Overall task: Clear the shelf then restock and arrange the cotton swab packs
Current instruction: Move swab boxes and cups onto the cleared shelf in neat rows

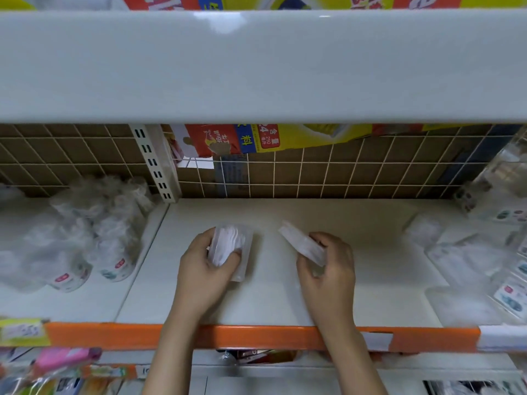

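both hands reach in over the orange front edge point(256, 336) of a white shelf point(356, 252), under the pale board of the shelf above point(256, 67). the left hand point(206, 269) has its grip curled round a clear cotton swab pack point(232, 246), fingers wrapped over the near end, the white swab tips showing through the plastic; the pack's far end lies low on or just above the shelf board, and which of the two i cannot tell. the right hand point(328, 263) pinches a second clear pack point(302, 243) between thumb and curled fingers, holding it tilted, its far end pointing up and to the left, off the board. the two packs sit near one another in the middle bay, apart, not touching. on the neighbouring board to the left lies a heap of clear bagged goods point(85, 238) with small red and green labels, blurred. at the right end of the shelf flat clear packets point(484, 263) with printed labels lie spread out, also too blurred to read. behind the shelf runs a white wire grid point(313, 178) against brown card, with a slotted white upright point(154, 166) between the bays and a red, yellow and blue box point(256, 139) seen through the grid. below the orange edge, coloured packets point(57, 366) sit on a lower shelf at the left.
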`<state>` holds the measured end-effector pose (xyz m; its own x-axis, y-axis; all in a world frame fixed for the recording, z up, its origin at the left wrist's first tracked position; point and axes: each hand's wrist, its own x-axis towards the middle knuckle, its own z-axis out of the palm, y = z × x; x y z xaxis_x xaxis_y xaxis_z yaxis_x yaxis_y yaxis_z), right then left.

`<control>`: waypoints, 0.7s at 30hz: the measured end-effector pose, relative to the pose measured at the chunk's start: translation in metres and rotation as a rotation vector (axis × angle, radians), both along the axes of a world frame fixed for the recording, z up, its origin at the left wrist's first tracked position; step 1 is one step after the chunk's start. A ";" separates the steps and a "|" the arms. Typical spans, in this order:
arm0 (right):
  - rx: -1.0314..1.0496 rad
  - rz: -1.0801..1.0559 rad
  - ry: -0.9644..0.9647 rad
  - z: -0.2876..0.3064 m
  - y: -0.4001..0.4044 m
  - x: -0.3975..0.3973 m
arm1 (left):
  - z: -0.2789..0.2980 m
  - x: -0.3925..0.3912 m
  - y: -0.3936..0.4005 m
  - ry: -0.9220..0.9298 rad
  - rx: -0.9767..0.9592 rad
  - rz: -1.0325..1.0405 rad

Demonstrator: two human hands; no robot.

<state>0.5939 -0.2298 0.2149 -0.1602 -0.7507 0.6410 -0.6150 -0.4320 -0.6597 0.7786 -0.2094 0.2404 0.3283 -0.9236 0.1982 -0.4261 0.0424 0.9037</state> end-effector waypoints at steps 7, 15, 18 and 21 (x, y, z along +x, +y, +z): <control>0.046 0.095 -0.048 0.012 -0.005 0.016 | 0.010 0.009 0.007 0.060 -0.214 0.061; -0.009 0.196 -0.025 0.028 -0.011 0.095 | 0.024 0.089 0.016 0.117 -0.298 0.161; -0.030 0.251 -0.107 0.032 -0.007 0.153 | 0.024 0.141 0.020 0.146 -0.301 0.115; -0.034 0.287 -0.130 0.029 0.002 0.215 | 0.026 0.199 0.030 0.130 -0.314 0.103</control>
<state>0.8093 -0.2282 0.2443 -0.0272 -0.7558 0.6543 -0.3758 -0.5988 -0.7073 0.9781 -0.1798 0.2660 0.4580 -0.7850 0.4171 -0.3246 0.2891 0.9006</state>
